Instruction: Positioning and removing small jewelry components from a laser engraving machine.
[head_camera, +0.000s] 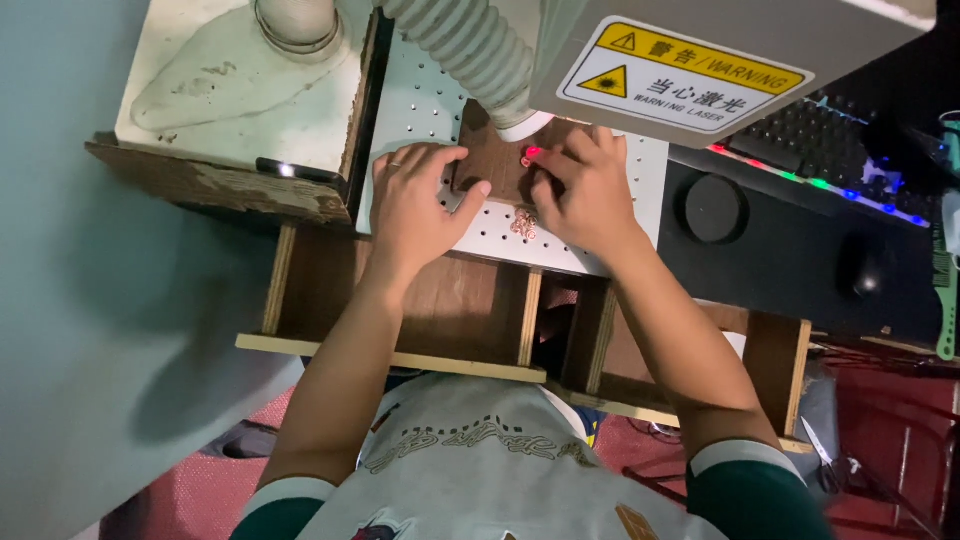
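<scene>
1. Nearest to me, my chest and both forearms fill the lower frame; below them a wooden shelf frame (400, 355) with open compartments, its insides dark and hard to read.
2. My left hand (415, 210) lies flat, fingers spread, on the left edge of a brown wooden board (495, 165); the thumb touches the board; nothing is gripped.
3. My right hand (585, 195) rests curled on the board's right side; its fingertips meet at a small red-lit spot (530, 155); whether they pinch anything I cannot tell.
4. A cluster of tiny pinkish pieces (524, 224) sits on the white perforated plate (500, 235) just below the right hand; too small to identify.
5. Farther off, a ribbed hose (465, 45) and a grey machine head (720, 60) cover the board's far edge; a keyboard (810, 150) at right is partly cut off.
</scene>
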